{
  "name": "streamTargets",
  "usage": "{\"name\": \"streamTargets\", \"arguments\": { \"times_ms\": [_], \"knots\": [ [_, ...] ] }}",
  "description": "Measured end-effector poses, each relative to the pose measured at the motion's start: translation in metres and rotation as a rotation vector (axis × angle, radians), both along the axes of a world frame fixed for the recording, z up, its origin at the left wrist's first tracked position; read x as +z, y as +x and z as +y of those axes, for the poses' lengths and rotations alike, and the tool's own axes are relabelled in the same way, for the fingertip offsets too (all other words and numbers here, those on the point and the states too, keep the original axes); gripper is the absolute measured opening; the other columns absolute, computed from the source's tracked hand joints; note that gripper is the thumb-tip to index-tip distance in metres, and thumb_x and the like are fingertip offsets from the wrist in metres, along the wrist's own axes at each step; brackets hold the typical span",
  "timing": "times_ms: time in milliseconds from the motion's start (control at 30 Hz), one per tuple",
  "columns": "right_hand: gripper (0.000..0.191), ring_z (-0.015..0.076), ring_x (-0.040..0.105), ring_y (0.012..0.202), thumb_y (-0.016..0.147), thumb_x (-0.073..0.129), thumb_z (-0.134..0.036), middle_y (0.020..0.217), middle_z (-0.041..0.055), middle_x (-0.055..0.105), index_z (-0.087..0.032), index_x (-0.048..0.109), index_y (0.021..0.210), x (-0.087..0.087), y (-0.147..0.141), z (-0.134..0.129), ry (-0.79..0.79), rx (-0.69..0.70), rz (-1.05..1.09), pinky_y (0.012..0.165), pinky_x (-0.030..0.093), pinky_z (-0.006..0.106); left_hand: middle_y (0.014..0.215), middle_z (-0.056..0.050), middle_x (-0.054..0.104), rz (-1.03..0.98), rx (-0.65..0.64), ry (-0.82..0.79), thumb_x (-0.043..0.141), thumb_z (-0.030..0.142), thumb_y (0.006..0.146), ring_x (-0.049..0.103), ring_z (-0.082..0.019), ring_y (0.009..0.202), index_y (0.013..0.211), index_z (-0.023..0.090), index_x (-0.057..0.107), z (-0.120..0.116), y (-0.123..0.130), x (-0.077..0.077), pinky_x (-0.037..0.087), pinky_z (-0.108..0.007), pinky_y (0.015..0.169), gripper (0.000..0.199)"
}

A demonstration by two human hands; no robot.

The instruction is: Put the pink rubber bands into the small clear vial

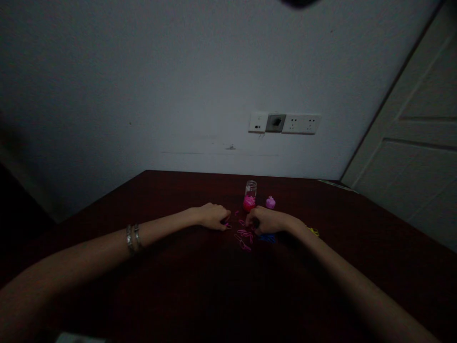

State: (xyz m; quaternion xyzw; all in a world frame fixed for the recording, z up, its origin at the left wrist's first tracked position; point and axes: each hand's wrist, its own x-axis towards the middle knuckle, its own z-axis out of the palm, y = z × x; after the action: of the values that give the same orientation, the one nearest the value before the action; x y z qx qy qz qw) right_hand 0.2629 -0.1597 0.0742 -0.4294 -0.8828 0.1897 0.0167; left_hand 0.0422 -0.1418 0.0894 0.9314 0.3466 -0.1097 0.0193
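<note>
Small thin pink loops [244, 233], paper clips or rubber bands by their look, lie scattered on the dark red table between my hands. My left hand [214, 216] is closed in a pinch at the left of them, a pink loop [228, 226] at its fingertips. Curled down over the right side of the pile, my right hand [266, 220] has its fingertips together; what they hold is too dim to make out. Behind it stands an uncapped clear jar [251, 189], partly filled with pink pieces. Blue pieces [267, 237] lie just under the right hand.
A pink lid-like piece [270, 202] with a knotted top sits right of the jar. Yellow pieces [313, 231] lie beside my right forearm. The table [185, 286] meets a pale wall with sockets [300, 124]; a white panelled door [414, 138] stands at the right.
</note>
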Motion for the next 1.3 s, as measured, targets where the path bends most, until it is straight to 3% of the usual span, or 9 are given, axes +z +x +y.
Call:
{"name": "streamTargets", "arguments": {
  "times_ms": [400,633,767,933,1167,1300],
  "knots": [
    [0.027,0.0110,0.055,0.061,0.060,0.050,-0.001,0.068,0.0015,0.062,-0.013,0.065,0.079,-0.012,-0.003,0.013,-0.103,0.014,0.095,0.054,0.040,0.019,0.082,-0.003,0.063,-0.056,0.042,-0.070,0.052,0.030,0.072,0.056,-0.015,0.067,0.080,0.020,0.059,0.004,0.003,-0.007,0.040,-0.024,0.058,0.015],
    [0.028,0.0105,0.056,0.065,0.068,0.046,-0.005,0.074,0.0024,0.064,-0.012,0.064,0.088,-0.012,-0.004,0.015,-0.064,-0.011,0.331,0.059,0.042,0.020,0.081,-0.002,0.063,-0.129,0.050,-0.021,0.053,0.032,0.076,0.057,-0.014,0.069,0.085,0.021,0.059,0.001,0.010,-0.006,0.038,-0.023,0.056,0.016],
    [0.023,0.0119,0.058,0.071,0.066,0.056,-0.011,0.078,0.0032,0.065,-0.013,0.065,0.088,-0.003,0.003,0.011,-0.140,-0.007,0.287,0.063,0.044,0.022,0.078,0.000,0.062,-0.198,-0.042,-0.030,0.054,0.034,0.077,0.056,-0.012,0.067,0.087,0.021,0.059,-0.005,0.010,-0.005,0.034,-0.021,0.054,0.017],
    [0.026,0.0122,0.056,0.071,0.061,0.060,-0.008,0.079,0.0021,0.064,-0.015,0.065,0.086,0.001,0.007,0.005,-0.101,0.028,0.134,0.063,0.042,0.022,0.074,0.002,0.061,-0.222,-0.238,-0.143,0.056,0.038,0.077,0.055,-0.011,0.065,0.088,0.022,0.059,-0.018,0.013,-0.001,0.032,-0.021,0.052,0.019],
    [0.028,0.0093,0.051,0.060,0.061,0.051,-0.003,0.068,-0.0006,0.059,-0.014,0.064,0.083,-0.014,-0.004,0.007,-0.102,0.021,0.188,0.053,0.038,0.019,0.078,0.001,0.063,-0.211,-0.212,-0.097,0.052,0.029,0.079,0.056,-0.012,0.069,0.082,0.022,0.060,-0.026,0.023,-0.014,0.033,-0.021,0.055,0.011],
    [0.030,0.0089,0.049,0.060,0.062,0.045,-0.001,0.068,-0.0002,0.059,-0.013,0.064,0.082,-0.014,-0.006,0.007,-0.023,0.007,0.228,0.054,0.037,0.019,0.077,0.001,0.062,-0.228,-0.191,-0.058,0.051,0.025,0.078,0.056,-0.012,0.067,0.078,0.021,0.058,-0.024,0.023,-0.020,0.033,-0.022,0.054,0.009]
  ]
}}
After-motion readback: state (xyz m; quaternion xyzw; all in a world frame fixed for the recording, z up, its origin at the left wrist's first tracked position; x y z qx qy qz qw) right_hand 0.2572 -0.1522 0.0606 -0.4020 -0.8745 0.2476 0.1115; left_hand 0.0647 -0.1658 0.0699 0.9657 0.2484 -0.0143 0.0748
